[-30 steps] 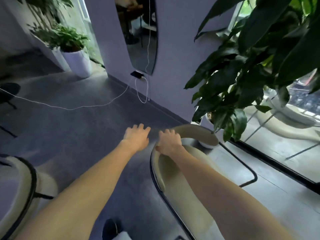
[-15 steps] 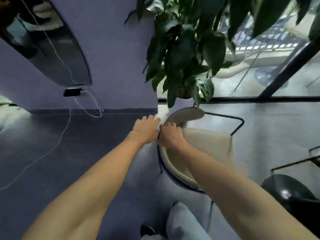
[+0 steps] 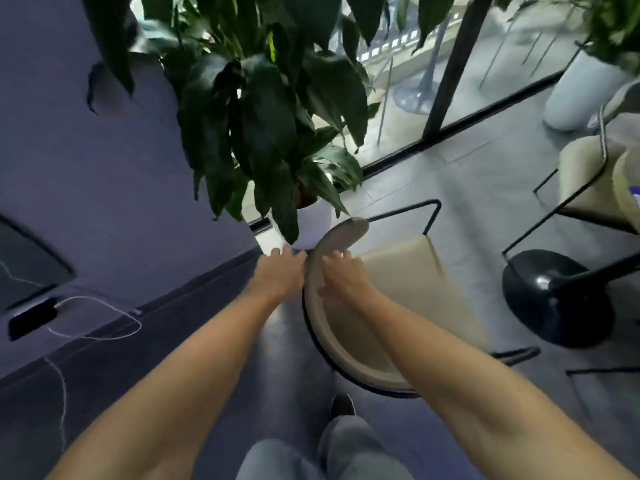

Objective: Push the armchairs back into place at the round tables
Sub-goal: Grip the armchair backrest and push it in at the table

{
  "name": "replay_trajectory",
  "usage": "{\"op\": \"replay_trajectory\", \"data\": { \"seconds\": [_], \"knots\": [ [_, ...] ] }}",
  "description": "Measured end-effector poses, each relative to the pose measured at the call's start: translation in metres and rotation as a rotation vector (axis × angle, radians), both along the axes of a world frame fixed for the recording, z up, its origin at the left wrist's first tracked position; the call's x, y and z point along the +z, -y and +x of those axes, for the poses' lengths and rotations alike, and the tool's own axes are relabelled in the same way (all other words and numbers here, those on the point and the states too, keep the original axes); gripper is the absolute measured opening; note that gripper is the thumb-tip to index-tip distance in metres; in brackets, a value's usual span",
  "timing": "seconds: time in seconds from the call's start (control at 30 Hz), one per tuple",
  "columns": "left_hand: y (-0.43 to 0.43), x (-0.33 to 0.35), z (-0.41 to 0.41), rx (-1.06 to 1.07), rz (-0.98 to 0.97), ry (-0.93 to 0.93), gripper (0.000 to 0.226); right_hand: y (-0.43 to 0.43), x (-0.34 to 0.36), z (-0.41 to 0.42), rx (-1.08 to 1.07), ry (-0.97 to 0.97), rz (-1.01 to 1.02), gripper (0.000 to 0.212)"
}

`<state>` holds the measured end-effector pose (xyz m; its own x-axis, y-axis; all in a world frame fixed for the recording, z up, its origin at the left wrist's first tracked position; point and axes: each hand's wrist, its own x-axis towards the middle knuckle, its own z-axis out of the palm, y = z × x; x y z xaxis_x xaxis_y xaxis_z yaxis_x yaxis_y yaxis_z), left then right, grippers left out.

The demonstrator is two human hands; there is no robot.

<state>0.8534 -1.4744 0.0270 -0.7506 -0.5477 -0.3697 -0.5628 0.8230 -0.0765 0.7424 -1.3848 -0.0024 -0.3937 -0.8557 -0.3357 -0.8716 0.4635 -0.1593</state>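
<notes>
Purple-grey wall (image 3: 104,168) left of the left hand (image 3: 280,275); dark floor (image 3: 114,382) beneath it; a potted plant (image 3: 259,116) just beyond; window glass (image 3: 512,74) and pale tiles (image 3: 467,174) beyond the right hand (image 3: 343,278).
</notes>
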Motion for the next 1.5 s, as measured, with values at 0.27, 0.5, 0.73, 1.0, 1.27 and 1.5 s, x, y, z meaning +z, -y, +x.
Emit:
{"op": "replay_trajectory", "data": {
  "seconds": [0.27,0.5,0.73,1.0,1.27,1.5],
  "knots": [
    [0.036,-0.035,-0.036,-0.44,-0.009,0.108,0.045,-0.023,-0.025,0.007,-0.358,0.068,0.005,0.046],
    [0.035,-0.07,-0.022,-0.832,0.001,0.096,0.044,-0.042,-0.049,0.067,-0.743,0.027,0.104,0.053],
    [0.045,-0.082,0.007,-1.03,-0.049,0.13,0.038,-0.04,-0.065,0.141,-0.93,0.038,0.201,0.059],
    [0.063,-0.135,0.004,-1.159,-0.118,0.089,0.05,-0.033,-0.107,0.168,-1.0,-0.111,0.186,0.042],
    [0.086,-0.179,-0.008,-1.317,-0.133,-0.046,0.07,-0.023,-0.146,0.157,-1.053,-0.144,0.23,0.032],
    [0.095,-0.192,-0.034,-1.42,-0.098,-0.101,0.04,-0.026,-0.164,0.153,-1.093,-0.218,0.21,0.02]
  ]
}}
